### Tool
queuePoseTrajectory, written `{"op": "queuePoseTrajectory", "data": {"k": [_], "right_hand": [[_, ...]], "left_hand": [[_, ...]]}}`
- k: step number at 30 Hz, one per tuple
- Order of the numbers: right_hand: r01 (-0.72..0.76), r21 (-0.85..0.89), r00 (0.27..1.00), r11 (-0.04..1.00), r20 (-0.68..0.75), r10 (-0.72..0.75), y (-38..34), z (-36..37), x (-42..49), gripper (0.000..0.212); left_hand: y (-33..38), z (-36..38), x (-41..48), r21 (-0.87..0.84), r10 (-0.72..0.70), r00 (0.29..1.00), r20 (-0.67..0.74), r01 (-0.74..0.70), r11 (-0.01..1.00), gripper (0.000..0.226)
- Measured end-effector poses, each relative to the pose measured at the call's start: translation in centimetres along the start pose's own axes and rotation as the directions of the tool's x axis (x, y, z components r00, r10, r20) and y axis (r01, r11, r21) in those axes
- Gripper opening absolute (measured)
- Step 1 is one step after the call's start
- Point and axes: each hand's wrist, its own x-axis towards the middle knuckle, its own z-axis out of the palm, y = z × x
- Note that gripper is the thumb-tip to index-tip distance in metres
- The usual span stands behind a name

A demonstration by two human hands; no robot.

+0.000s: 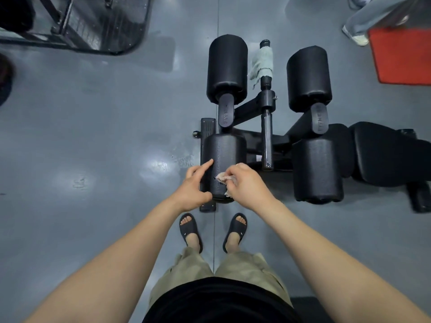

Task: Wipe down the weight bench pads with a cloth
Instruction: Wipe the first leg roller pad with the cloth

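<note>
The cloth (221, 177) is a small, pale, crumpled scrap. It looks light and limp, with no stiffness of its own, so it should be bunched into a wad and pressed flat, not held by an edge, where it would only flop and smear. The right hand (249, 185) already has it that way, with the fingers (233, 173) curled tight round the wad. Only a tuft pokes out at the tips, and a bit more shows below the palm. That tuft touches the top of the near left roller pad (224, 150), towards the end closest to the person. The pad is a black foam cylinder in a textured cover, probably firm with some give. It appears faintly speckled with moisture, so it may be slick. It sits on a bar and may turn under a sideways wipe. The left hand (196, 187) rests on the pad's left side just beside the cloth, with the index finger (205, 165) stretched straight along the surface and the thumb down near the end face. It holds nothing and seems placed to steady the roller. The three other rollers and the seat pad (384, 152) are well apart from both hands. A grey-green towel (262, 64) hangs on the far bar.
</note>
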Motion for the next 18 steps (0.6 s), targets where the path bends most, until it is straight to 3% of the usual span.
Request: {"op": "queuePoseTrajectory", "data": {"k": [4,10,18], "right_hand": [[0.003,-0.003,1.000,1.000,0.024,-0.003,-0.1,0.7,-1.4,0.016],[0.060,0.040,0.996,0.997,-0.068,-0.057,0.1,2.6,-4.2,0.018],[0.192,-0.153,0.981,0.969,0.010,-0.193,-0.6,2.0,-2.8,0.014]], "left_hand": [[0.0,0.4,-0.1,-0.001,0.000,1.000,-0.025,0.000,1.000,0.094],[0.2,0.4,-0.3,-0.008,-0.005,0.999,-0.032,0.005,1.000,0.094],[0.4,0.3,-0.6,-0.024,-0.007,0.999,-0.041,0.006,1.000,0.093]]}}
